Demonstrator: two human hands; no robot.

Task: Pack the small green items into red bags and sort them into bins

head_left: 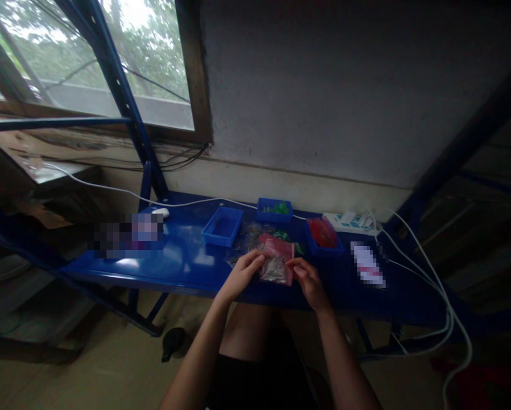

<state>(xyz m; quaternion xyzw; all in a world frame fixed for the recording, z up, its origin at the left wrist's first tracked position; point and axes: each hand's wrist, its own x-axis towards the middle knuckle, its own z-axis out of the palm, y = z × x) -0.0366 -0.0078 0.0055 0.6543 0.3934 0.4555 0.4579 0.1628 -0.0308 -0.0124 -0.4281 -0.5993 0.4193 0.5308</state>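
Observation:
A pink zip bag with small silvery pieces showing through its lower part is held between my two hands over the front of the blue table. My left hand grips its left edge, thumb on top. On the opposite side, my right hand has its fingers bent against the bag's right edge. Behind the bag lie clear plastic packets with small parts and some green packets. What exactly the silvery pieces are is too blurred to tell.
At the back are a blue tray, a blue bin with green pieces, and another bin holding red bags. A power strip with white cables lies back right. Blue metal posts frame the table.

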